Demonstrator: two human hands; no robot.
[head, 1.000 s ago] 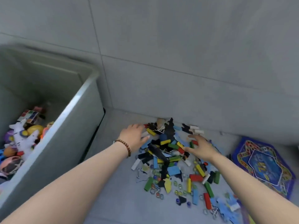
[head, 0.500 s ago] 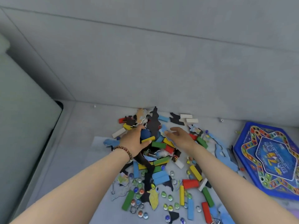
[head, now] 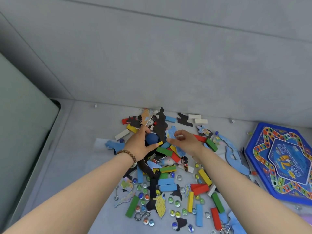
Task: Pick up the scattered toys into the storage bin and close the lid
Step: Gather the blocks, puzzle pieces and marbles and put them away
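- Okay, so both hands are down in the pile (head: 166, 183) of toys, which is spread over the floor (head: 76, 166) right up against the wall (head: 168, 65).
- Left hand (head: 139, 146) has its fingers curled round a blue ball (head: 152, 139), with the thumb touching a yellow block (head: 160, 143).
- Right hand (head: 185, 143) pinches a light blue puzzle piece (head: 170, 134) between thumb and fingers, just beside the ball.
- The bin (head: 22, 132) is off to the left. Only its grey side shows, so I can't tell how full it is or where the lid is.
- If it were me, I'd stop picking singles. Bring the two hands together and cup a whole heap, with the flat cardboard bits underneath as a sort of tray.
- Lift slowly and stay low on the way over to the bin, since loose blocks will probably slide off.
- The marbles (head: 170, 200) near the arms will likely roll, so I'd herd them toward the wall and scoop them up afterwards.
- The game board (head: 283, 166) on the right probably needs its own trip.
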